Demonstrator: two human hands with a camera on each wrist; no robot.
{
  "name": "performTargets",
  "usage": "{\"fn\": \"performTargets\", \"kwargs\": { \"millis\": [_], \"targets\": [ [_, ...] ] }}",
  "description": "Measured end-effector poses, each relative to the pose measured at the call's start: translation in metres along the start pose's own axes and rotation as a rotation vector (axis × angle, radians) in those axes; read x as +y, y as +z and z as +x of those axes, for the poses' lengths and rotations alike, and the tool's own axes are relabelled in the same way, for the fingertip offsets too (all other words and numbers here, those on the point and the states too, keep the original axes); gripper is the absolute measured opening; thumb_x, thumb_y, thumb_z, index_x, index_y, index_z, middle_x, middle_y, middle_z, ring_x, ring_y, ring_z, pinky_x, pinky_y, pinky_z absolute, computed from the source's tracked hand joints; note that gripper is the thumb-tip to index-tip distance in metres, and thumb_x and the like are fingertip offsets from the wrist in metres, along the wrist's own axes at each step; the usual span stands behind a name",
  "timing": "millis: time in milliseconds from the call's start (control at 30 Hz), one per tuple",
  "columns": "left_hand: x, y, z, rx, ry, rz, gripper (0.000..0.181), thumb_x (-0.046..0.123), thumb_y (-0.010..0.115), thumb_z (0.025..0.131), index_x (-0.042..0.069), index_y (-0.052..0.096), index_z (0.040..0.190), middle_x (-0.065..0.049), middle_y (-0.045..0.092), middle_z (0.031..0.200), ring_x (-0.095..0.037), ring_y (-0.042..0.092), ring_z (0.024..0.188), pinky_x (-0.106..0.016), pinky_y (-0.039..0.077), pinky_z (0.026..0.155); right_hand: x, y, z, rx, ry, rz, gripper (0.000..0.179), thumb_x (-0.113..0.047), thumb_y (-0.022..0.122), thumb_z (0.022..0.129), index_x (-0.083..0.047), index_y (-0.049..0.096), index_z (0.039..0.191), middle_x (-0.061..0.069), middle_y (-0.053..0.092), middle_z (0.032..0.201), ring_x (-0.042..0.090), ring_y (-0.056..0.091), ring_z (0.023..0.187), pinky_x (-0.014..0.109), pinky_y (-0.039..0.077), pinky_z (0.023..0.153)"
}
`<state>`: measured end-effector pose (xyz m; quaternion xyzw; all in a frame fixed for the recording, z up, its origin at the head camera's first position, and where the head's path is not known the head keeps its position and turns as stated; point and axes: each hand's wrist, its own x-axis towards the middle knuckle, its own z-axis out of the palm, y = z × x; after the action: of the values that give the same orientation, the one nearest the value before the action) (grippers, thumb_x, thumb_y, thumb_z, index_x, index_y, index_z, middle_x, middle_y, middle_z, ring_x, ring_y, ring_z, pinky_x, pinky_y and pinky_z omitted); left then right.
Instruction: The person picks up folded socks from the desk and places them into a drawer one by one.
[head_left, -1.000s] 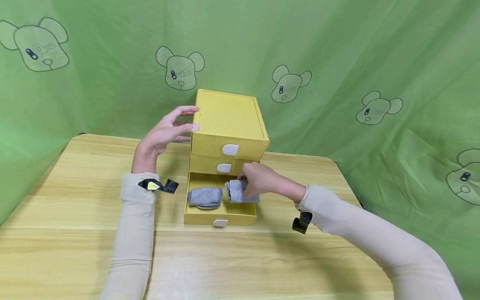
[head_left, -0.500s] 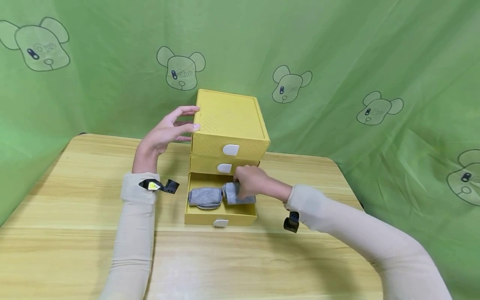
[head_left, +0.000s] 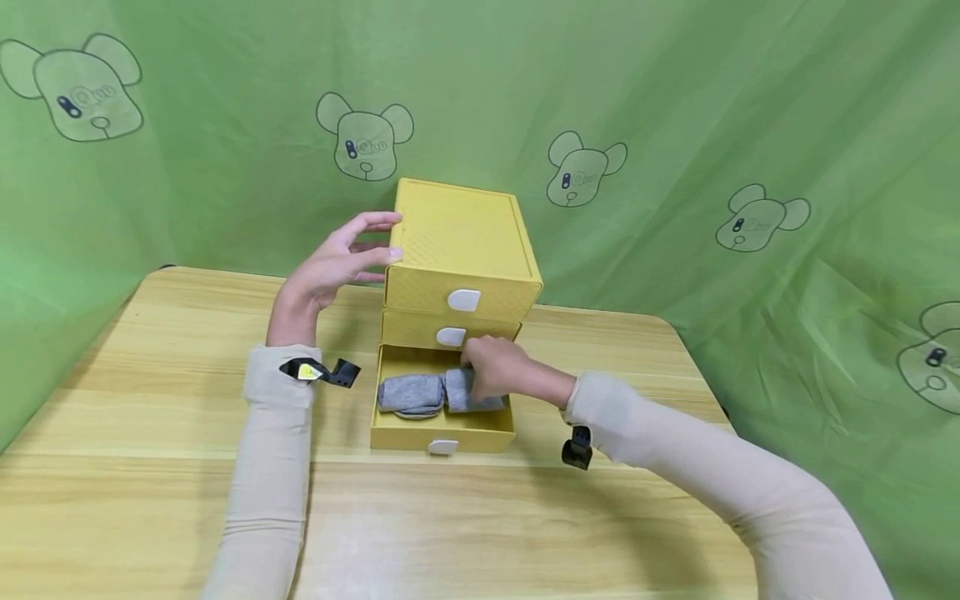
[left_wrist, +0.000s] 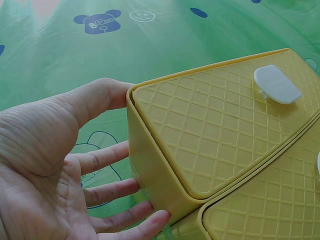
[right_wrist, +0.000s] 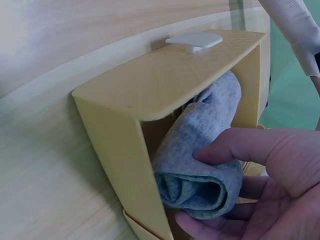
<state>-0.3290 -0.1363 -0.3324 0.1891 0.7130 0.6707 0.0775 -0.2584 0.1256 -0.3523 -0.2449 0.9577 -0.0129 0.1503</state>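
A yellow cabinet (head_left: 465, 229) of stacked drawers with white tabs stands on the table, its bottom drawer (head_left: 420, 439) pulled out. My left hand (head_left: 330, 262) touches the cabinet's left side, fingers spread and fairly straight. In the left wrist view the thumb lies at the upper front corner, with fingertips on the side wall. My right hand (head_left: 498, 367) holds a folded grey sock (right_wrist: 187, 145) inside the right half of the drawer, thumb on top and fingers beneath. Beside it, on the drawer's left, lies another folded grey sock (head_left: 410, 393). The hand hides part of the held one.
Under the cabinet is a light wooden table (head_left: 450, 525), its surface reaching forward and to both sides. A green curtain (head_left: 480, 92) with bear-head drawings hangs close behind. The upper drawers (head_left: 420, 287) are closed above the pulled-out one.
My right hand has moved left and slightly down with the grey sock, bringing it within the drawer and up against the other sock. The left hand stays on the cabinet.
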Motion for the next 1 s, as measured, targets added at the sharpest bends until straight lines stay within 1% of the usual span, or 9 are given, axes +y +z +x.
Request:
{"fn": "performTargets", "kwargs": {
  "millis": [100, 167, 433, 533, 600, 667, 733, 867, 1000],
  "targets": [
    [0.001, 0.000, 0.000, 0.001, 0.001, 0.000, 0.064, 0.017, 0.067, 0.097, 0.020, 0.040, 0.155, -0.009, 0.031, 0.161, -0.031, 0.038, 0.146, -0.056, 0.046, 0.112, 0.002, 0.002, -0.001, 0.005, -0.011, 0.023, 0.035, 0.002, 0.079, 0.069, -0.015, 0.048, 0.065, -0.005, 0.033, 0.060, 0.011, 0.031, 0.058, 0.024, 0.023, 0.050],
    [0.001, 0.001, 0.000, 0.001, 0.001, 0.002, 0.064, 0.017, 0.067, 0.097, 0.020, 0.040, 0.155, -0.008, 0.031, 0.161, -0.031, 0.038, 0.146, -0.056, 0.046, 0.112, 0.004, 0.004, -0.001, 0.012, -0.026, 0.039, 0.033, 0.002, 0.079, 0.068, -0.014, 0.050, 0.067, -0.005, 0.034, 0.061, 0.011, 0.031, 0.058, 0.024, 0.023, 0.051],
    [0.001, 0.001, -0.001, -0.001, -0.002, -0.001, 0.064, 0.017, 0.067, 0.097, 0.020, 0.039, 0.155, -0.009, 0.031, 0.161, -0.031, 0.038, 0.146, -0.056, 0.045, 0.112, 0.016, 0.010, -0.002, 0.017, -0.118, 0.115, 0.031, 0.006, 0.075, 0.070, -0.010, 0.049, 0.069, -0.004, 0.031, 0.063, 0.010, 0.027, 0.058, 0.023, 0.021, 0.054],
    [0.001, 0.001, -0.002, -0.001, -0.002, 0.000, 0.064, 0.018, 0.067, 0.097, 0.020, 0.039, 0.155, -0.009, 0.030, 0.162, -0.031, 0.037, 0.147, -0.057, 0.045, 0.113, 0.021, 0.012, -0.003, 0.028, -0.159, 0.131, 0.023, 0.007, 0.075, 0.071, -0.006, 0.056, 0.071, -0.004, 0.039, 0.064, 0.010, 0.031, 0.059, 0.022, 0.024, 0.054],
    [0.001, 0.001, -0.002, 0.000, 0.000, 0.000, 0.064, 0.018, 0.067, 0.097, 0.020, 0.039, 0.155, -0.009, 0.030, 0.162, -0.031, 0.037, 0.147, -0.057, 0.044, 0.113, 0.025, 0.014, -0.003, 0.033, -0.189, 0.141, 0.016, 0.006, 0.075, 0.071, -0.004, 0.064, 0.076, -0.003, 0.050, 0.066, 0.009, 0.037, 0.061, 0.020, 0.029, 0.055],
    [0.001, 0.001, -0.002, 0.001, 0.002, -0.001, 0.064, 0.018, 0.067, 0.097, 0.020, 0.040, 0.155, -0.009, 0.031, 0.162, -0.031, 0.037, 0.146, -0.058, 0.044, 0.113, 0.028, 0.015, -0.003, 0.032, -0.220, 0.153, 0.014, 0.005, 0.076, 0.072, -0.003, 0.070, 0.082, -0.001, 0.060, 0.072, 0.008, 0.043, 0.064, 0.019, 0.035, 0.058],
    [0.001, 0.001, -0.002, 0.001, 0.002, -0.002, 0.063, 0.018, 0.067, 0.097, 0.020, 0.040, 0.154, -0.008, 0.031, 0.161, -0.031, 0.038, 0.146, -0.058, 0.044, 0.113, 0.030, 0.017, -0.003, 0.027, -0.246, 0.166, 0.015, 0.004, 0.077, 0.074, -0.003, 0.073, 0.087, 0.001, 0.067, 0.077, 0.008, 0.047, 0.067, 0.019, 0.040, 0.061],
    [0.000, 0.001, -0.002, 0.001, 0.001, 0.001, 0.063, 0.018, 0.067, 0.097, 0.021, 0.040, 0.154, -0.008, 0.031, 0.161, -0.031, 0.039, 0.145, -0.057, 0.045, 0.112, 0.034, 0.019, -0.003, 0.017, -0.276, 0.180, 0.014, 0.003, 0.077, 0.076, -0.003, 0.073, 0.088, 0.002, 0.069, 0.080, 0.008, 0.050, 0.069, 0.019, 0.042, 0.063],
    [0.000, 0.002, -0.001, 0.006, 0.000, 0.005, 0.063, 0.019, 0.067, 0.096, 0.022, 0.041, 0.154, -0.006, 0.032, 0.161, -0.030, 0.041, 0.144, -0.056, 0.047, 0.111, 0.035, 0.020, -0.003, 0.012, -0.263, 0.175, 0.014, 0.002, 0.078, 0.077, -0.004, 0.073, 0.089, 0.001, 0.070, 0.082, 0.007, 0.052, 0.070, 0.019, 0.045, 0.064]
  ]
}}
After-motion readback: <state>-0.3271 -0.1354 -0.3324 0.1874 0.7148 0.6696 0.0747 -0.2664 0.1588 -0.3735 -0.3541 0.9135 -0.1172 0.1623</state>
